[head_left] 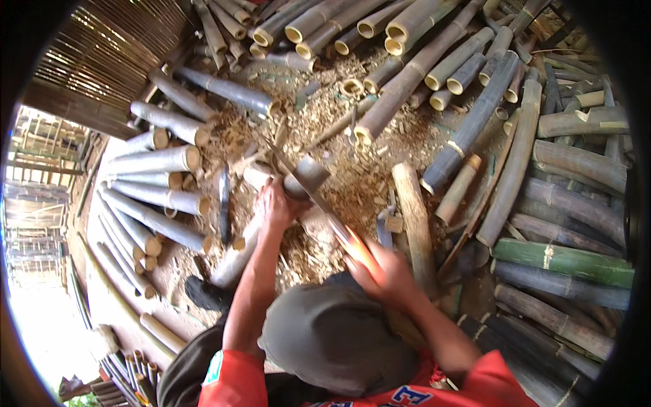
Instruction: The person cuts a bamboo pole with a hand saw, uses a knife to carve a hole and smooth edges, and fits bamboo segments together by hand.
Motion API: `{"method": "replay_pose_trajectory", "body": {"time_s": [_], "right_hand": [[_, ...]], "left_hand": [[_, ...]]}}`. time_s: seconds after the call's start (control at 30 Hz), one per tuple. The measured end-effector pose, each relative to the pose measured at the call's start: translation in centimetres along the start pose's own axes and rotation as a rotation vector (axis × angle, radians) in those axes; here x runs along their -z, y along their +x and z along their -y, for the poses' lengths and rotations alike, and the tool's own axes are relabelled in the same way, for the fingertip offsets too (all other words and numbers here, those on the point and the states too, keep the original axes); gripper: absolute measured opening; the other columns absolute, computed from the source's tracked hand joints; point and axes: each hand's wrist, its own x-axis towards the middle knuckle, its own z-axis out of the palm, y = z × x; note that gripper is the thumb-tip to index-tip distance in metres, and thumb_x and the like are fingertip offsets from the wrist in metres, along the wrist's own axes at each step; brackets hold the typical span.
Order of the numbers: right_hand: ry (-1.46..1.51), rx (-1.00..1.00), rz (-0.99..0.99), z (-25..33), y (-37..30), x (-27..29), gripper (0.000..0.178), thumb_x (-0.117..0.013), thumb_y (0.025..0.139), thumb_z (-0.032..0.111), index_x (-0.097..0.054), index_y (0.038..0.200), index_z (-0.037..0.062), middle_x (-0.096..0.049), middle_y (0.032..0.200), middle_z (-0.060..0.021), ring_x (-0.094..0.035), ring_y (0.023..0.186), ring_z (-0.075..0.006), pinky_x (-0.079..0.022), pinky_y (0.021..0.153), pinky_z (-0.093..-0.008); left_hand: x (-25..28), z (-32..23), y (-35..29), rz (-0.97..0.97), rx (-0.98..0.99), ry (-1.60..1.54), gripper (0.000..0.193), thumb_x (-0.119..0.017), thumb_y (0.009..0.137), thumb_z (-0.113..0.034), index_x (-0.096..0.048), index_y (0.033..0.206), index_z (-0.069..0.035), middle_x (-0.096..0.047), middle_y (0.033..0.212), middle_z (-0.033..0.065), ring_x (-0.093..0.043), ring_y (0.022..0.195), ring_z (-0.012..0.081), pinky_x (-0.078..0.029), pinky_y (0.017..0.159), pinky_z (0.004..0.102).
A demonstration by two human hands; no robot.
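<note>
- Your right hand (390, 271): grip closed round the orange handle (364, 254) of the saw (327, 209), near and right of the cut bamboo piece.
- Saw blade runs from that handle toward far left, slanting across the bamboo piece (310, 173); contact or depth of cut, can't tell.
- Your left hand (274, 207): bears down at the left of the bamboo piece, just beside the blade. Fingers bent but partly hidden, so can't tell how far that grip is closed.
- Bamboo piece sits mid-scene, low over the floor, short and dark-skinned, tilted.
- Pale shavings (295, 261) lie thick on the floor around it, near and far.
- Left: a fan of grey bamboo lengths (159, 198), cut ends toward you. A dark, narrow tool-like thing (224, 203) lies between them and your left hand; kind unclear.
- Far: more bamboo poles (325, 44), hollow ends facing your way.
- Right of your right hand: a pale, rough pole (413, 220), well apart from the blade.
- Far right: stacked bamboo (576, 169); one green pole (563, 261) sits among the grey.
</note>
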Motion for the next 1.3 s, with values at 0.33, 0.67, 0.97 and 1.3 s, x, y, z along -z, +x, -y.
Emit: {"method": "replay_pose_trajectory", "body": {"time_s": [0.33,0.67,0.97,1.3], "right_hand": [[-0.008,-0.064,-0.044,1.3,5.7,-1.8,0.029,-0.073,0.095,0.025,-0.067,0.114,0.0037,-0.069,0.08,-0.0229,-0.069,0.075,-0.0462,-0.053,0.063,-0.0498],[0.034,0.009,-0.128,-0.6,5.3,-3.4,0.05,-0.071,0.094,0.034,-0.064,0.134,0.0043,-0.072,0.077,-0.0221,-0.071,0.07,-0.0457,-0.058,0.066,-0.0545],[0.036,-0.128,0.085,0.8,-4.2,4.3,0.064,-0.072,0.097,0.028,-0.051,0.151,0.0007,-0.072,0.116,-0.0269,-0.075,0.095,-0.0413,-0.061,0.08,-0.0486],[0.035,-0.143,0.027,-0.2,4.0,-0.8,0.049,-0.071,0.097,0.03,-0.064,0.138,0.004,-0.073,0.096,-0.0244,-0.073,0.08,-0.0432,-0.059,0.068,-0.047]], "left_hand": [[-0.8,1.4,0.6,0.009,-0.023,-0.013,0.086,-0.097,0.062,-0.045,-0.064,0.131,-0.006,-0.067,0.122,0.0172,-0.061,0.121,0.0376,-0.05,0.104,0.0512],[5.0,-8.2,8.1,0.392,-0.285,0.052,0.083,-0.09,0.065,-0.05,-0.07,0.134,-0.009,-0.064,0.143,0.0183,-0.061,0.133,0.0344,-0.05,0.109,0.0466],[-0.9,-7.2,11.1,0.577,-0.424,0.374,0.044,-0.086,0.058,-0.042,-0.08,0.082,-0.005,-0.077,0.085,0.0207,-0.075,0.08,0.0353,-0.061,0.077,0.0462],[-1.3,-8.0,12.0,0.608,-0.398,0.436,0.041,-0.087,0.057,-0.037,-0.078,0.076,-0.002,-0.075,0.079,0.0201,-0.074,0.077,0.0329,-0.06,0.074,0.0451]]}}
